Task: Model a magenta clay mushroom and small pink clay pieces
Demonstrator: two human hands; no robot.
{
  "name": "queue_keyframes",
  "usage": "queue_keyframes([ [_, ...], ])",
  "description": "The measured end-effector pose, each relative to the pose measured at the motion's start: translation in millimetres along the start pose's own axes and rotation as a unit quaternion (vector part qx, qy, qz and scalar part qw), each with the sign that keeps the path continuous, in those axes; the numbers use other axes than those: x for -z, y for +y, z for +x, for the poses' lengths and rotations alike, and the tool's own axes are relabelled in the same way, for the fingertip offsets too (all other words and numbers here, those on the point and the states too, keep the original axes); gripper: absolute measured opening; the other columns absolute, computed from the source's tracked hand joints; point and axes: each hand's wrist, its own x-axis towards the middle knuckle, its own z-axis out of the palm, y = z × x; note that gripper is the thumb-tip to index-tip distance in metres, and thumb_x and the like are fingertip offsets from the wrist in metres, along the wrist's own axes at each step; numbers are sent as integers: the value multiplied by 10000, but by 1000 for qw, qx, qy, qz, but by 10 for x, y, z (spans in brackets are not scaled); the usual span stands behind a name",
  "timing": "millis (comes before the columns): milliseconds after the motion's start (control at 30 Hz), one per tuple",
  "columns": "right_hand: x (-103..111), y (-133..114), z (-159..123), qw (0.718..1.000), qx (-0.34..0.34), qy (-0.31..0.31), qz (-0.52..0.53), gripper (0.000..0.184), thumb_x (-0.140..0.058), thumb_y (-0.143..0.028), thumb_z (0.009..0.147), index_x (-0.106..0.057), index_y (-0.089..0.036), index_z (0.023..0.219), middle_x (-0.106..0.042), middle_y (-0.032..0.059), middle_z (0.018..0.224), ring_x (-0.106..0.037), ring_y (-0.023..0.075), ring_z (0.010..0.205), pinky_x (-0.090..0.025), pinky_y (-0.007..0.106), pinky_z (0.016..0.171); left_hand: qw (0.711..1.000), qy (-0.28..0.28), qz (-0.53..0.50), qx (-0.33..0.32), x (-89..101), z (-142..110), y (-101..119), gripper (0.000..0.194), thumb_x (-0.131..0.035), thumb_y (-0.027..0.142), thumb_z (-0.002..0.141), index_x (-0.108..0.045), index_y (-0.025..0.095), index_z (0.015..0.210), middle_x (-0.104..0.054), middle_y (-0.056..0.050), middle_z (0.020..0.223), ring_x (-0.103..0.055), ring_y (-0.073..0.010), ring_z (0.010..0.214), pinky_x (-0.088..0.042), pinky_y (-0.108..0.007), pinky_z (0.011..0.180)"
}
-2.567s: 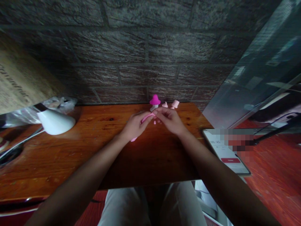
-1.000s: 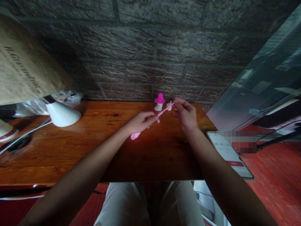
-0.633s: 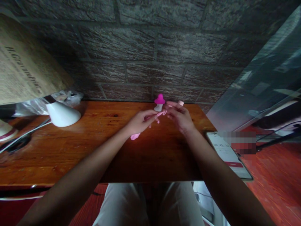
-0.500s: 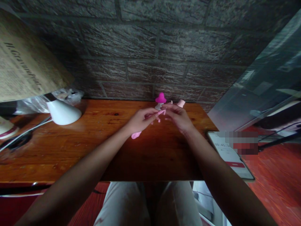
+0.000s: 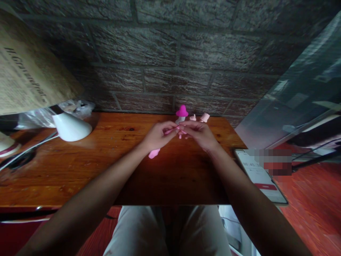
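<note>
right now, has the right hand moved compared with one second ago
Yes. Judged against the magenta mushroom-shaped piece, the right hand has moved left, toward the left hand, and slightly away from the brick wall.

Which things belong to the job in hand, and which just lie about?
Likely in the job:
thin pink strip in left hand and right hand
magenta-capped, pale-stemmed mushroom figure
small pale pink pieces

Apparently lying about:
white conical lamp base
brown printed shade
crumpled clear plastic
flat rectangular phone
</note>
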Motion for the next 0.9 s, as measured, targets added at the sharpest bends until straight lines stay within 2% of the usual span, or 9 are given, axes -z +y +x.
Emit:
queue_keyframes([
  [100, -5, 10, 2, 1000, 1, 6, 9, 269, -820, -415, 724, -777, -212, 893, -760, 14, 783, -689, 123, 669, -543, 242, 603, 1000, 2, 17, -7, 4, -1, 16, 187, -593, 292, 920, -705, 154, 979, -756, -68, 942, -692, -140, 849, -520, -267, 814],
  [200, -8, 21, 18, 999, -5, 34, 34, 260, -831, -415, 709, -778, -218, 871, -764, 18, 805, -708, 139, 713, -564, 249, 614, 999, 14, 45, 3, 14, 0, 25, 219, -579, 313, 926, -718, 161, 1004, -750, -48, 872, -656, -124, 735, -498, -239, 702],
  [333, 104, 38, 65, 989, 9, 123, 81, 268, -857, -404, 679, -761, -223, 852, -767, 23, 848, -726, 157, 809, -600, 256, 685, 994, 32, 102, 13, 33, 0, 29, 265, -570, 358, 924, -741, 159, 963, -714, -20, 732, -577, -114, 603, -434, -233, 596],
  [467, 350, 90, 150, 960, 43, 234, 148, 219, -839, -383, 724, -717, -238, 834, -757, 18, 900, -725, 177, 943, -630, 278, 813, 982, 85, 167, 20, 118, 3, 28, 269, -556, 347, 923, -745, 166, 988, -756, -42, 846, -634, -147, 718, -453, -249, 676],
  [533, 434, 124, 177, 949, 52, 259, 172, 198, -827, -381, 746, -698, -240, 797, -751, 14, 879, -719, 175, 984, -627, 262, 852, 970, 114, 213, 37, 204, 6, -14, 267, -554, 346, 921, -747, 177, 994, -764, -51, 871, -649, -165, 740, -460, -264, 705],
  [667, 384, 156, 145, 970, 8, 199, 139, 197, -817, -380, 763, -715, -217, 805, -755, 35, 912, -720, 181, 993, -620, 267, 888, 931, 142, 324, 86, 389, 4, -227, 240, -582, 360, 885, -750, 213, 972, -743, -58, 784, -646, -208, 703, -451, -300, 671],
  [767, 244, 135, 86, 984, -63, 116, 116, 189, -844, -318, 720, -748, -197, 830, -759, 45, 958, -730, 175, 945, -605, 294, 931, 919, 108, 355, 133, 444, -7, -376, 222, -635, 408, 836, -733, 209, 858, -673, -45, 633, -638, -232, 661, -462, -328, 674],
  [833, 179, 111, 60, 985, -82, 87, 124, 162, -836, -298, 731, -756, -198, 830, -761, 42, 957, -727, 162, 927, -593, 314, 959, 910, 86, 366, 175, 426, -16, -402, 261, -637, 436, 832, -725, 199, 895, -697, -73, 695, -665, -265, 741, -483, -359, 725],
  [900, 156, 92, 51, 983, -89, 83, 136, 118, -813, -286, 762, -762, -201, 827, -762, 38, 942, -719, 151, 918, -588, 320, 970, 897, 65, 386, 207, 380, -22, -374, 342, -615, 458, 849, -714, 173, 1009, -737, -129, 868, -679, -304, 862, -498, -403, 791],
])
